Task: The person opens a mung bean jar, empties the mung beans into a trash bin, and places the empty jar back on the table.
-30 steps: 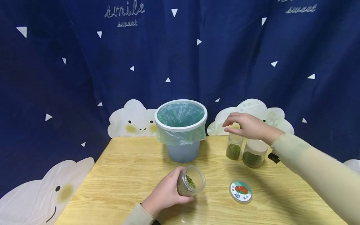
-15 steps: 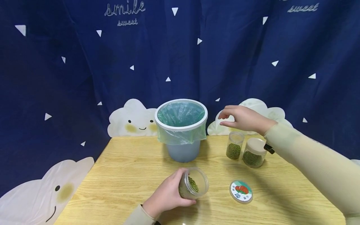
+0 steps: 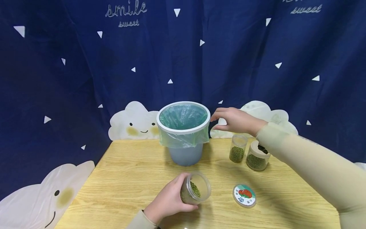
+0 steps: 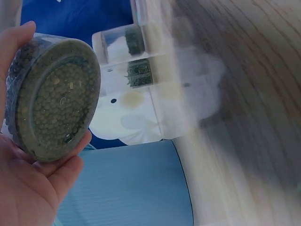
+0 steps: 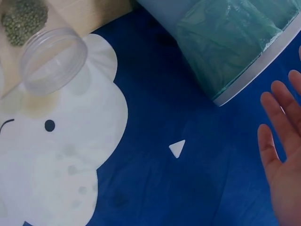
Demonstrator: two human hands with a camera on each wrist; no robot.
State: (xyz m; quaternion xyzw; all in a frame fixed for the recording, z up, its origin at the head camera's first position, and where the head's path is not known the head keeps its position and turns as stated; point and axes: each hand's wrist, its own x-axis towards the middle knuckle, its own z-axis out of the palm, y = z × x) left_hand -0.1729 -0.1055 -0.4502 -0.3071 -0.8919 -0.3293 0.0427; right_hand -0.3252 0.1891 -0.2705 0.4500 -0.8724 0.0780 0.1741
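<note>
My left hand (image 3: 171,200) grips a clear, lidless plastic jar (image 3: 195,189), tilted with its mouth to the right. Green mung beans fill part of it; through its base (image 4: 61,101) in the left wrist view the beans show packed together. My right hand (image 3: 238,120) holds nothing and hovers just right of the bin's rim, fingers a little bent and thumb apart. The same hand (image 5: 287,155) shows its palm at the right edge of the right wrist view. A round lid (image 3: 244,195) with a tomato picture lies on the table, right of the held jar.
A blue-grey bin (image 3: 186,156) with a green bag liner stands at the table's back middle. To its right are an uncovered jar of green beans (image 3: 237,154) and a wider jar with a pale lid (image 3: 256,162), partly covered by the right sleeve. A blue curtain (image 3: 85,79) hangs behind.
My right hand has moved up and left, from over the uncovered bean jar to beside the bin's rim. The left hand and its jar have stayed nearly in place.
</note>
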